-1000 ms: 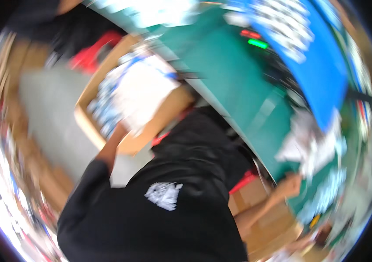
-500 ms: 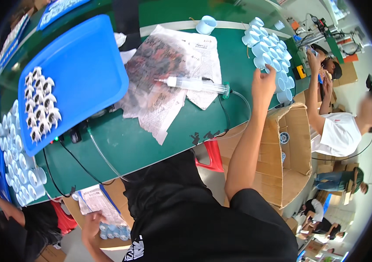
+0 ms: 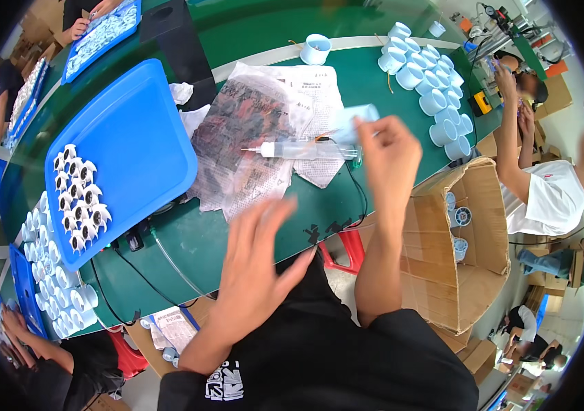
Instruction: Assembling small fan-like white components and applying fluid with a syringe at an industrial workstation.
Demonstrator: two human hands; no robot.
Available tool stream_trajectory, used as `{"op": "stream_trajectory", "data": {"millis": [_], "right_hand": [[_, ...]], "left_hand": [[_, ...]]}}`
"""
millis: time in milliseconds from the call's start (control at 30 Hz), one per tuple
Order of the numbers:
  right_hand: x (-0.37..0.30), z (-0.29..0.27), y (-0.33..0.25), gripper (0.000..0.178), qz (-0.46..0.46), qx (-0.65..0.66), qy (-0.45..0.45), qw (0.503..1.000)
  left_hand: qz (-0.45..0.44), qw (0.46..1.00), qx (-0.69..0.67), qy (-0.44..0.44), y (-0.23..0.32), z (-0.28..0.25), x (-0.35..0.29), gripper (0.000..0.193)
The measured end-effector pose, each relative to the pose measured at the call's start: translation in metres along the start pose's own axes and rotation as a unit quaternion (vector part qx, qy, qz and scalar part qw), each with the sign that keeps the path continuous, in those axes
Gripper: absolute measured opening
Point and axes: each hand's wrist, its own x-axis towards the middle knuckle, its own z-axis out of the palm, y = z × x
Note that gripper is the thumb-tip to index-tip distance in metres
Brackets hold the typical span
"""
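My right hand (image 3: pixel 393 152) is raised over the green bench and grips a small pale blue cylindrical part (image 3: pixel 355 116) between its fingertips. Just under it a clear syringe dispenser (image 3: pixel 302 148) lies on sheets of newspaper (image 3: pixel 264 130). My left hand (image 3: pixel 259 264) hangs blurred over the bench's near edge, fingers spread and holding nothing. A big blue tray (image 3: pixel 131 147) at left carries rows of small white-and-black parts (image 3: pixel 79 195).
Several white cups (image 3: pixel 429 75) stand at the bench's far right. An open cardboard box (image 3: pixel 458 240) sits beside my right arm. More white cups (image 3: pixel 55 288) crowd the left end. Other people work at the right, the lower left and the far left corner.
The view swung from my own dark shirt up to the bench. My right hand came back from the white cups holding the pale blue part. My left hand rose from below to the bench edge.
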Motion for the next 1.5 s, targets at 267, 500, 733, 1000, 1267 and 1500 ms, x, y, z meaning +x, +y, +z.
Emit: {"op": "stream_trajectory", "data": {"millis": [267,500,733,1000,1267,1500], "right_hand": [[-0.066,0.017,0.0,0.016,0.028,0.278,-0.075,0.957],[-0.08,0.048,0.073,0.057,0.226,0.517,-0.149,0.812],[-0.07,0.037,0.065,0.039,0.2,0.625,-0.197,0.728],[-0.044,0.054,0.075,0.047,0.201,0.698,-0.277,0.629],[-0.024,0.061,0.057,0.042,0.197,0.863,-0.151,0.441],[-0.034,0.027,0.052,0.049,0.115,0.613,-0.241,0.744]], "left_hand": [[0.007,0.994,-0.058,0.09,-0.048,0.047,0.083,0.05],[-0.045,0.993,-0.053,-0.097,-0.049,0.06,0.126,0.056],[0.01,0.985,-0.16,-0.064,-0.038,0.059,0.088,0.052],[0.071,0.985,-0.148,-0.047,-0.015,0.03,0.015,0.06],[-0.071,0.996,-0.014,0.053,-0.072,0.042,0.0,0.058],[-0.048,0.996,0.008,0.072,-0.083,0.039,-0.006,0.067]]}}
